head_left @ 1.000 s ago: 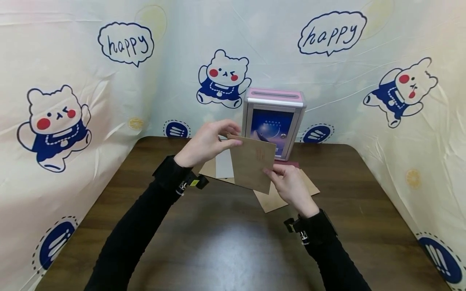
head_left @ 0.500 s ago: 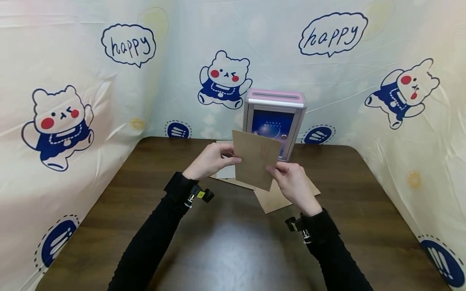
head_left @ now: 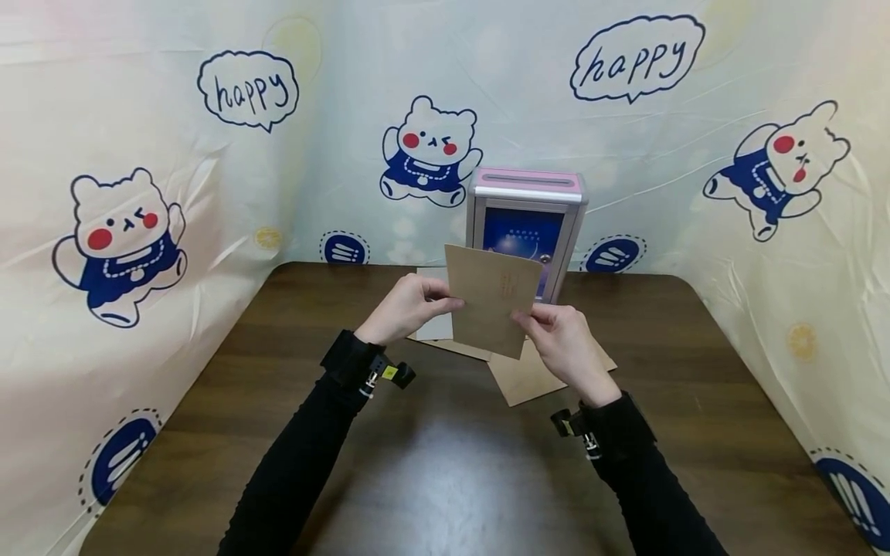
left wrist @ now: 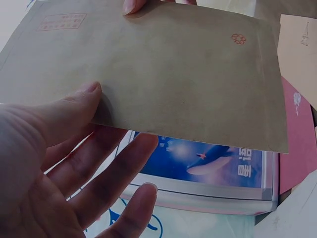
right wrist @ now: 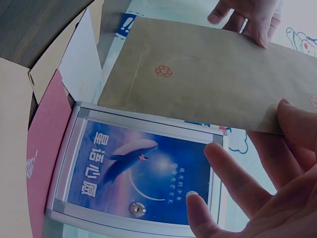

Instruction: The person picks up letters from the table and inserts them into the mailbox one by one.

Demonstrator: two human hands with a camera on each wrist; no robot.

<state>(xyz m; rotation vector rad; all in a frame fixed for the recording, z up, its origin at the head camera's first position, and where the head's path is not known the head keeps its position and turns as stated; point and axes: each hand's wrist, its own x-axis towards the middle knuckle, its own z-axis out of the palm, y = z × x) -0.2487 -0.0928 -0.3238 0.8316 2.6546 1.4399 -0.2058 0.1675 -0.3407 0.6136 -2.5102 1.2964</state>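
Note:
A brown paper envelope point(head_left: 487, 297) with faint red print is held up off the table, nearly upright, by both hands. My left hand point(head_left: 412, 307) pinches its left edge between thumb and fingers. On the opposite edge, my right hand point(head_left: 562, 340) grips it with thumb in front and fingers behind. In the left wrist view the envelope point(left wrist: 188, 74) shows a red recycling mark near one end. Behind it stands a silver-framed box point(head_left: 524, 197) with a pink slotted top and a blue poster front, partly covered by the envelope.
Under and beside the raised envelope lie more brown envelopes point(head_left: 521, 382) and a white one point(head_left: 434, 328) on the dark wooden table point(head_left: 431, 471). A red envelope point(right wrist: 47, 148) shows in the right wrist view near the box's base. Printed cloth point(head_left: 334, 154) hangs around the table.
The left hand has come down from the envelope's top corner to its left edge. The envelope has risen slightly and now stands more upright; the right hand keeps its grip.

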